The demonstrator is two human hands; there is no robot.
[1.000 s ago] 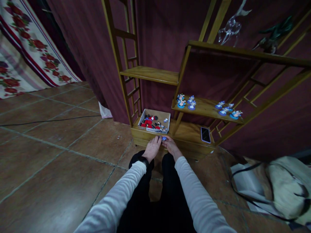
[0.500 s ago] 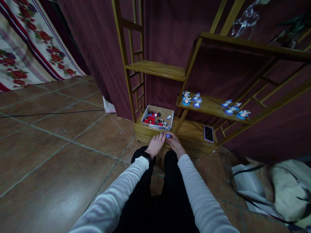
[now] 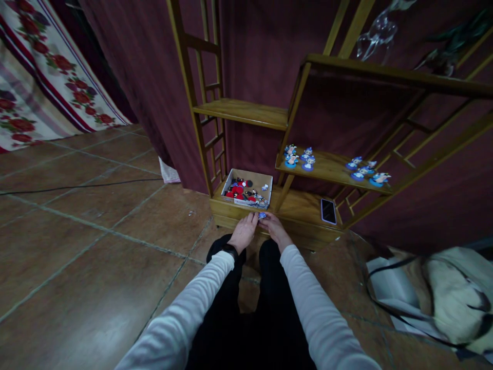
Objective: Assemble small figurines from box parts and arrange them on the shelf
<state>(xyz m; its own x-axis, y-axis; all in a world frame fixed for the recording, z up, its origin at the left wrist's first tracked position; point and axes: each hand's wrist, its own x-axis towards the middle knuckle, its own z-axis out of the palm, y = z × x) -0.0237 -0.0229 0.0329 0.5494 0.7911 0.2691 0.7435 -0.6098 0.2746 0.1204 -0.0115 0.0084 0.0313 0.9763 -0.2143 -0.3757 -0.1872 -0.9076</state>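
Note:
Between my fingertips is a small purple-and-white figurine [image 3: 262,216], just in front of the box's near edge. My left hand [image 3: 245,231] is closed on it from the left, and my right hand [image 3: 276,228] pinches it from the right. Fingers cover part of it. Beyond my hands, an open cardboard box [image 3: 250,204] holds several small figures and red round pieces. Up to the right, several figurines on blue and purple bases stand in two groups on a wooden shelf [image 3: 331,169].
A phone [image 3: 328,211] lies on the lower ledge at the right. A glass ornament [image 3: 379,36] sits on the upper shelf. On the floor at the right is a pale bag [image 3: 447,293] with a dark strap. A black cable [image 3: 80,185] crosses the tiles at the left.
More of the figurine's pale part shows between my fingers, as it has turned a little in my hands. The whole view has shifted slightly.

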